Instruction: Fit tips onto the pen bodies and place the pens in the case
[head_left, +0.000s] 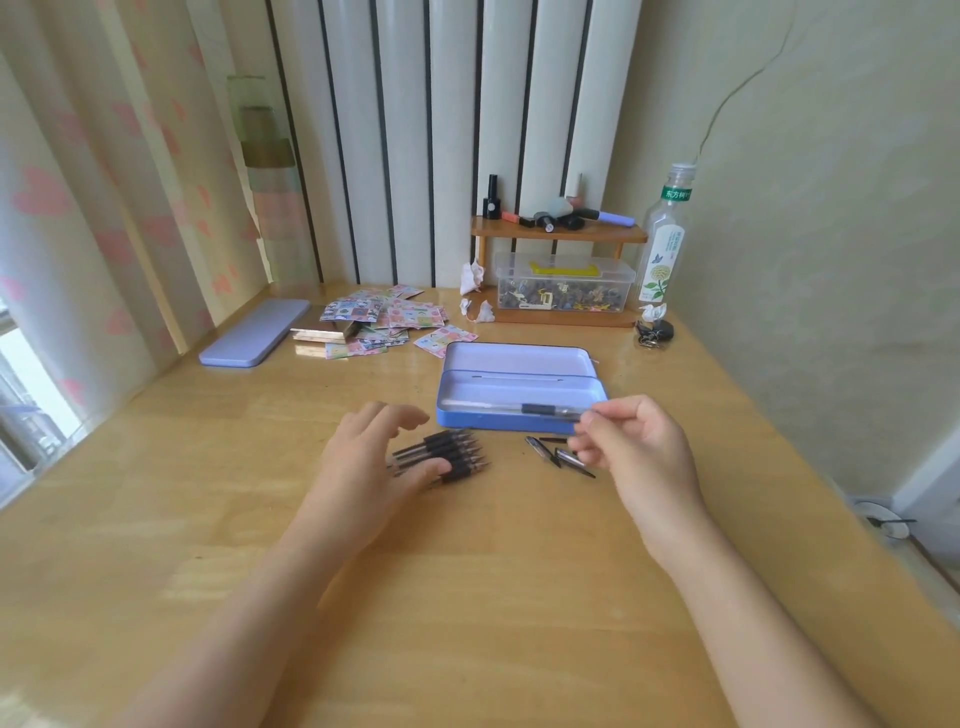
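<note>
Over case (511, 418) front: pen (540, 409) in right hand (636, 441); left hand (374, 457) on pen bodies (457, 452)

The only writing that can be read stands on the clear plastic bottle (666, 239) at the right end of the small wooden shelf (558, 235): a green band around its neck carries white Chinese characters, of which "东方树叶" can be made out. Below the band, the bottle's white label bears a yellow flower, a small butterfly and lines of green print too small to read. The colourful cards (387, 319) left of the shelf show pictures only, with no legible words.
</note>
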